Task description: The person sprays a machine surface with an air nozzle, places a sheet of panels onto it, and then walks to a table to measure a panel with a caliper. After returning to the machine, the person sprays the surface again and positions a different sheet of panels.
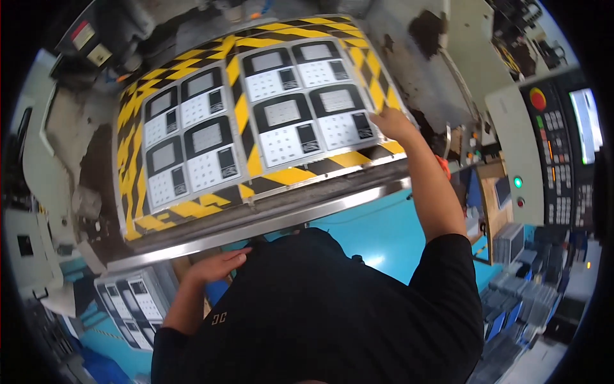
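Observation:
Two printed panel sheets lie side by side on the machine bed [281,182], which is edged with yellow and black striped tape. The left sheet [181,142] and the right sheet [309,153] each carry several white keypad faces with dark-framed windows. At the right sheet's right edge is my right hand [393,125], its fingers curled together and touching or just over that edge. What they grip, if anything, is hidden. My left hand [220,265] hovers close to my body, below the bed's front rail, with straight fingers and nothing in it.
A metal rail [281,222] runs along the bed's front. On the right stands a control panel [553,153] with a red knob, keys and a screen. More printed panels [131,301] stand at lower left. Stacked grey and blue plates [511,301] fill the lower right.

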`<state>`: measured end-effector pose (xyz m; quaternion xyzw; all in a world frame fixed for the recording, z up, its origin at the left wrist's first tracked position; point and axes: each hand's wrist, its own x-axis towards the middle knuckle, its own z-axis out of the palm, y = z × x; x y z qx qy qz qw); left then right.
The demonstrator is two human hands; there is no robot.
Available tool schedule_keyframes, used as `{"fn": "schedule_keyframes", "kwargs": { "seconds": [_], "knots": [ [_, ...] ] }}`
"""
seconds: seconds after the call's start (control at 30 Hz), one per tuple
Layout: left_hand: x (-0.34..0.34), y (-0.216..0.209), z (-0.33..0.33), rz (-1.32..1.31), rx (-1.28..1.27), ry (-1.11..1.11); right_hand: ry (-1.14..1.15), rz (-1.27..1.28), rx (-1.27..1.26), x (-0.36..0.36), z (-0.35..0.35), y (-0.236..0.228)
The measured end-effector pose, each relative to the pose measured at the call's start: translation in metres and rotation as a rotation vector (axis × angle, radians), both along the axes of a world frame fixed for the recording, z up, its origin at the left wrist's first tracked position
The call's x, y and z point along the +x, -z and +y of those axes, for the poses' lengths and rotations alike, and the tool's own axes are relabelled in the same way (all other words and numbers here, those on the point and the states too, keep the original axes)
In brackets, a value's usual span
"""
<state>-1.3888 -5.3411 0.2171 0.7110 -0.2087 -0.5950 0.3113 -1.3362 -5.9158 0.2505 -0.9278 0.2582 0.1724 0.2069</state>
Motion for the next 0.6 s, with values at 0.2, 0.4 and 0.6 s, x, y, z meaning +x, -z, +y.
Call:
{"fn": "schedule_keyframes", "kwargs": {
  "seconds": [0.2, 0.4, 0.6],
  "knots": [
    [0.100, -0.059, 0.048, 0.026, -0.296, -0.673, 0.197, -0.105, 0.201, -0.011, -0.040, 0.068],
    [0.183, 0.007, 0.139, -0.572, 0.536, -0.861, 0.305, -0.110, 0.437, -0.003, -0.014, 0.062],
    [0.209, 0.030, 0.140, -0.463, 0.529, -1.166, 0.439, -0.113, 0.470, -0.001, 0.002, 0.043]
  ]
}}
